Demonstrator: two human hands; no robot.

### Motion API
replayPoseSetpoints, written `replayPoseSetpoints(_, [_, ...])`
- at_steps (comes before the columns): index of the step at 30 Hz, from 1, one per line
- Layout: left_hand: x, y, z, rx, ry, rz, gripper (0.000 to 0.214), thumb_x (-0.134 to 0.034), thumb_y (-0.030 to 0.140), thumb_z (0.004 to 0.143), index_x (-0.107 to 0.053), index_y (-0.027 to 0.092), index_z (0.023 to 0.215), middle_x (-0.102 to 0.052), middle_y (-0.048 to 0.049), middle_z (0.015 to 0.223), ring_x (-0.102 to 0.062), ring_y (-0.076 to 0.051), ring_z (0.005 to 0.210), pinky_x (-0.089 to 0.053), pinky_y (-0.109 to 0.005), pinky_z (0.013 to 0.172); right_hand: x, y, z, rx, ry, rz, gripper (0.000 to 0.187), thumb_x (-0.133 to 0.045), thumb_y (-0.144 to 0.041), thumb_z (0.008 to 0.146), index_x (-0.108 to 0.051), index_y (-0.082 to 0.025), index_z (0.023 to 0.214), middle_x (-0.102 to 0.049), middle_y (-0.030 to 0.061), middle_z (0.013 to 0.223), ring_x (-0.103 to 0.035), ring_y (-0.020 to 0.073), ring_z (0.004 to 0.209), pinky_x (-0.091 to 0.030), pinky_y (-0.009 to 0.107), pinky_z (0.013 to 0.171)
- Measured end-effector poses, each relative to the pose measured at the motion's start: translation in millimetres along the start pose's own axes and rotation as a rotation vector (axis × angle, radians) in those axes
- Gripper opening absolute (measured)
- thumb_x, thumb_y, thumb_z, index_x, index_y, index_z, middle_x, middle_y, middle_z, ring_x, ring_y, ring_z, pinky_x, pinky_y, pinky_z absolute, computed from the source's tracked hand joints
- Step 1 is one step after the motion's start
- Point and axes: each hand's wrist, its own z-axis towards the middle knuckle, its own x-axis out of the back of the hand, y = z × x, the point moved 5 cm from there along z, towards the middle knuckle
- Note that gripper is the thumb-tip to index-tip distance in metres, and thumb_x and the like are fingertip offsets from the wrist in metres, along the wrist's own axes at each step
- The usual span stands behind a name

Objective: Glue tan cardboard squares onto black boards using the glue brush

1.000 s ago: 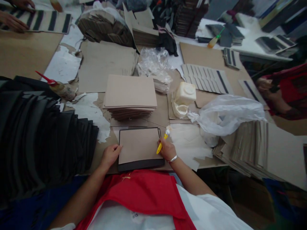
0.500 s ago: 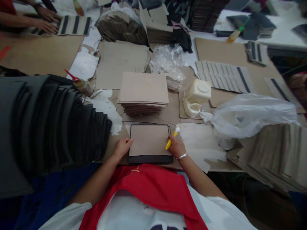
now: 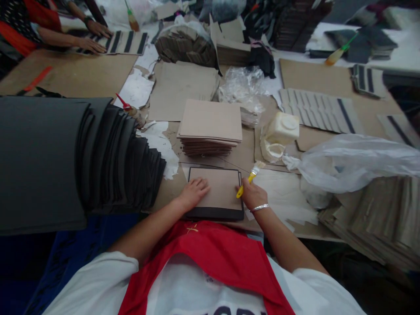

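Note:
A tan board [image 3: 220, 192] lies on a slightly larger black sheet [image 3: 215, 213] at the table's near edge. Flat on the board's left part rests my left hand [image 3: 196, 192], fingers stretched out. My right hand [image 3: 253, 194], with a silver bracelet at the wrist, is closed around a yellow-handled paintbrush [image 3: 248, 181], bristles pointing up and away. That hand is at the right edge of the board and black sheet. Just beyond stands a stack of similar tan boards [image 3: 211, 120].
Many dark sheets [image 3: 121, 162] are fanned out on the left. A cut-open plastic jug [image 3: 282, 133] and a clear plastic bag [image 3: 354, 162] stand to the right, above stacked grey sheets [image 3: 377, 214]. A co-worker's hands [image 3: 95, 39] press striped pieces at the far left.
My left hand has moved from the board's left edge onto its surface and flattened out. My right hand still holds the paintbrush beside the right edge. The view has shifted left.

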Motion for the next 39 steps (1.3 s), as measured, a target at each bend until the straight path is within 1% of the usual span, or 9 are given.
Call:
replayPoseSetpoints(5, [-8.0,21.7,4.5,0.006,-0.06,0.028,0.037,-0.047,0.029,0.087,-0.053,0.021,0.122,-0.045,-0.0134,0.137,-0.037,-0.031,0.128,-0.033,-0.047,0.1,47.2,-1.9,-0.9,-0.026,0.271,0.563,0.05,-0.036,-0.054,0.089,-0.049,-0.018,0.121,-0.066,0.0066,0.079,-0.058,0.0141,0.057,-0.039,0.024,0.052])
replayPoseSetpoints(9, [-11.6,29.7,-0.5,0.081,-0.019,0.022,0.057,-0.056,0.048,0.08,-0.047,0.023,0.13,-0.038,-0.0159,0.142,-0.029,-0.037,0.131,-0.027,-0.057,0.102,38.1,-61.8,22.6,0.037,0.018,1.236,0.052,-0.033,-0.061,0.086,-0.058,-0.017,0.1,-0.058,0.0001,0.061,-0.05,0.0088,0.043,-0.038,0.02,0.042])
replayPoseSetpoints(12, [-16.3,30.5,-2.8,0.098,-0.016,0.014,0.06,-0.056,0.049,0.079,-0.044,0.025,0.133,-0.037,-0.0149,0.143,-0.027,-0.037,0.132,-0.024,-0.059,0.104,11.7,-107.5,41.5,0.009,-0.18,1.38,0.031,-0.051,-0.049,0.08,-0.057,-0.019,0.08,-0.051,-0.0042,0.052,-0.043,0.0069,0.037,-0.033,0.018,0.036])
replayPoseSetpoints(14, [-18.9,29.4,-3.8,0.107,-0.024,0.015,0.062,-0.055,0.05,0.08,-0.042,0.025,0.135,-0.035,-0.0148,0.144,-0.027,-0.036,0.133,-0.023,-0.058,0.104,-3.8,-112.2,49.4,-0.046,-0.199,1.393,0.02,-0.055,-0.04,0.078,-0.055,-0.02,0.075,-0.05,-0.0053,0.05,-0.041,0.0063,0.036,-0.032,0.018,0.035])
replayPoseSetpoints(22, [-16.7,29.0,-6.7,0.098,0.048,0.018,0.054,-0.053,0.051,0.081,-0.049,0.026,0.129,-0.039,-0.0119,0.143,-0.031,-0.032,0.132,-0.023,-0.052,0.106,-15.0,3.2,36.3,-0.229,-0.027,1.368,0.027,-0.054,-0.043,0.077,-0.056,-0.016,0.075,-0.048,-0.0067,0.048,-0.037,0.0042,0.035,-0.028,0.017,0.034])
replayPoseSetpoints(27, [-15.2,19.2,-16.7,0.161,0.184,-0.064,0.057,-0.059,0.048,0.077,-0.051,0.02,0.127,-0.035,-0.0161,0.145,-0.03,-0.034,0.133,-0.024,-0.049,0.108,-5.4,34.0,25.5,-0.269,0.005,1.358,0.027,-0.058,-0.044,0.074,-0.056,-0.017,0.073,-0.051,-0.0064,0.047,-0.04,0.0043,0.034,-0.031,0.016,0.033])
replayPoseSetpoints(32, [-25.1,-8.0,-31.1,0.402,0.307,-0.295,0.074,-0.061,0.043,0.076,-0.034,0.012,0.136,-0.026,-0.021,0.147,-0.026,-0.033,0.135,-0.029,-0.047,0.107,14.2,72.3,-11.5,-0.159,0.117,1.346,0.045,-0.046,-0.052,0.082,-0.05,-0.021,0.114,-0.064,-0.0017,0.069,-0.056,0.0082,0.046,-0.041,0.018,0.041])
replayPoseSetpoints(34, [-30.2,-11.6,-29.6,0.413,0.28,-0.369,0.072,-0.06,0.04,0.076,-0.032,0.013,0.137,-0.031,-0.0194,0.144,-0.028,-0.032,0.135,-0.03,-0.047,0.108,12.5,89.4,-34.1,-0.113,0.192,1.202,0.046,-0.04,-0.05,0.087,-0.045,-0.022,0.122,-0.066,0.0001,0.075,-0.061,0.0102,0.054,-0.045,0.02,0.049])
replayPoseSetpoints(39, [-31.4,-11.2,-22.5,0.401,0.285,-0.386,0.073,-0.062,0.039,0.074,-0.033,0.013,0.135,-0.037,-0.0182,0.141,-0.029,-0.032,0.134,-0.029,-0.047,0.109,-27.2,93.2,-71.4,0.086,0.285,0.504,0.02,-0.051,-0.027,0.084,-0.058,-0.018,0.101,-0.066,0.0088,0.087,-0.06,0.0192,0.083,-0.046,0.03,0.074])
